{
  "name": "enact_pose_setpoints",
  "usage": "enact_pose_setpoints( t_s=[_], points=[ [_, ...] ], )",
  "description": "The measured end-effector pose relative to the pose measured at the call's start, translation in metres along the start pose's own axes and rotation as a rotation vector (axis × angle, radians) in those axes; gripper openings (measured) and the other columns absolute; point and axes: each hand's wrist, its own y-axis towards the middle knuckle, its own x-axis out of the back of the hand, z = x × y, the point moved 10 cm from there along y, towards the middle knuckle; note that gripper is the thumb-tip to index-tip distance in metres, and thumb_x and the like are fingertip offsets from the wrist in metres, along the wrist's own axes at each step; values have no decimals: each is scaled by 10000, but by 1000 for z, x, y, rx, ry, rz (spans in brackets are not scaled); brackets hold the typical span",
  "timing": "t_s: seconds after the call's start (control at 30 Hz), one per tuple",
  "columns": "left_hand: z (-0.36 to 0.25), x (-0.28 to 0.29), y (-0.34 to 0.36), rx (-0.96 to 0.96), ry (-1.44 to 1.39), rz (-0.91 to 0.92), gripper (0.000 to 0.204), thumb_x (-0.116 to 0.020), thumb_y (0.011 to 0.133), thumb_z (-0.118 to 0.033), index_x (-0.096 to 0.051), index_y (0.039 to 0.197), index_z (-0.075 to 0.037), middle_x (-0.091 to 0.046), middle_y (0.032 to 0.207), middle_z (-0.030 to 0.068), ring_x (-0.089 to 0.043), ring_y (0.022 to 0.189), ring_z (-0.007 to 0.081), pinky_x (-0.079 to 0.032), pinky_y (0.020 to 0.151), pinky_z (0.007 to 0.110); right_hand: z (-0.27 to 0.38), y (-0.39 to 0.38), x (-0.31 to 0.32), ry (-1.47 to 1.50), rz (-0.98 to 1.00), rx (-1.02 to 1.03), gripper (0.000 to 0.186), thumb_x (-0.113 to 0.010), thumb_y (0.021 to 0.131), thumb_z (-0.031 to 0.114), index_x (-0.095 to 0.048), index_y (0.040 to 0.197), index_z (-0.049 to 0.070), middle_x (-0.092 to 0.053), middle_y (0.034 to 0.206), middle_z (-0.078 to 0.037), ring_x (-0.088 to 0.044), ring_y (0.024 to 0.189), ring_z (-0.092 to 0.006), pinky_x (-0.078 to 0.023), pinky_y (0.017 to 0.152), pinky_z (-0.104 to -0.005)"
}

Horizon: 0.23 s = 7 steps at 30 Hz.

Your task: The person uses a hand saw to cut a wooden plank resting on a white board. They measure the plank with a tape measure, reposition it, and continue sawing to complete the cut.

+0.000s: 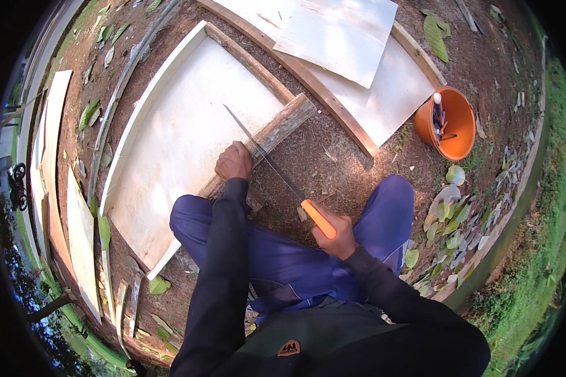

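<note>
A handsaw [279,168] with a long thin blade and an orange handle lies across a rough wooden batten [287,121]. My right hand [337,239] is wrapped round the saw's handle, in front of my bent knees. On the left of the blade, my left hand [234,161] is closed over the same batten. The batten rests across a white panel with raised wooden edges [188,100], and its far end sticks out past the panel's side. Pale dust shows on the panel beside the blade. My left hand's fingertips are partly hidden.
A second framed panel [399,81] with a loose white sheet [339,38] on it lies at the far side. An orange bucket [454,129] holding tools stands to the right. Long boards [56,151] lie at the left. Fallen leaves [449,210] litter the dirt ground.
</note>
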Motion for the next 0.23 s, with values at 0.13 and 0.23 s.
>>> enact_pose_setpoints(
  t_s=[0.13, 0.23],
  points=[
    [-8, -6, 11, -101, 82, 0, 440, -401, 1019, -321, -736, 939, -47, -752, 1016, 244, -728, 895, 442, -570, 822, 529, 15, 95, -44, -53, -49, 95, 529, -660, 812, 45, -649, 1336, -34, -740, 1114, -244, -755, 811, -346, -598, 731, -355],
    [15, -21, 4, -28, 62, 90, 479, -391, 1023, -354, -766, 1045, -58, -740, 1099, 264, -724, 972, 440, -551, 915, 523, 12, 84, -51, -67, -103, 148, 539, -649, 816, 43, -638, 1350, -33, -737, 1146, -235, -757, 826, -349, -603, 750, -350]
  ],
)
